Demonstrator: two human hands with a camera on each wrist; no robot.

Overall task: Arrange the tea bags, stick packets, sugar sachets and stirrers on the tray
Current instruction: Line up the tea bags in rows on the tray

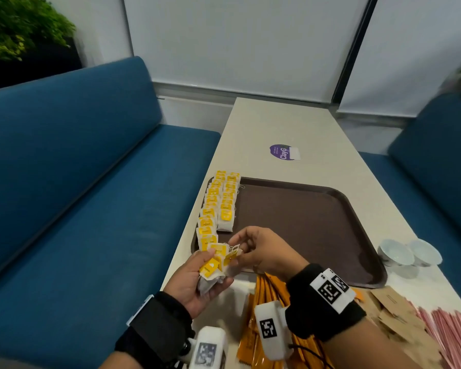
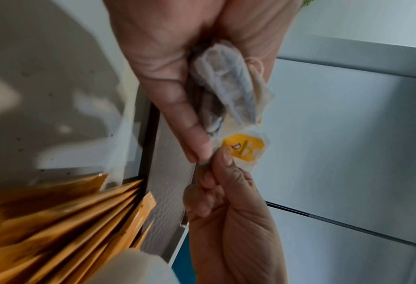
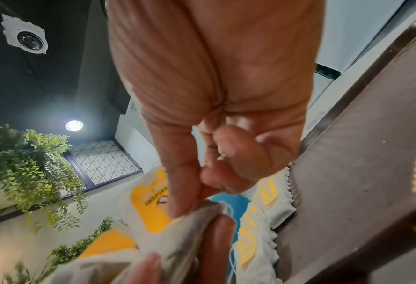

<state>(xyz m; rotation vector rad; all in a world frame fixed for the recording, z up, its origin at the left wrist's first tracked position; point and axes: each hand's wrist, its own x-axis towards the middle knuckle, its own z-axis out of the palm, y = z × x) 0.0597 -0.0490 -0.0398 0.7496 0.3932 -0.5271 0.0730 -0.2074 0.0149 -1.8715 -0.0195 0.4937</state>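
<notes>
The left hand (image 1: 194, 283) cups a small bundle of tea bags (image 1: 213, 265) above the near left corner of the tray (image 1: 304, 222), fingers curled round them. The right hand (image 1: 264, 251) meets it from the right, thumb and forefinger pinching the edge of one bag in the bundle, so the hands are together on the same cluster.

The two rows of tea bags (image 1: 218, 206) already laid run along the tray's left edge, long axis from near to far. The right-hand row stops short, and its open near end lies just beyond the hands, slightly to the right, nearer the right hand, so that hand seems better placed to carry the next bag over.

How many bags the left palm hides is unclear. The stick packets (image 1: 253, 328), sugar sachets (image 1: 394, 312) and stirrers (image 1: 453, 331) lie on the table (image 1: 277, 123) near the person, partly cut off by the frame and the wrists.
</notes>
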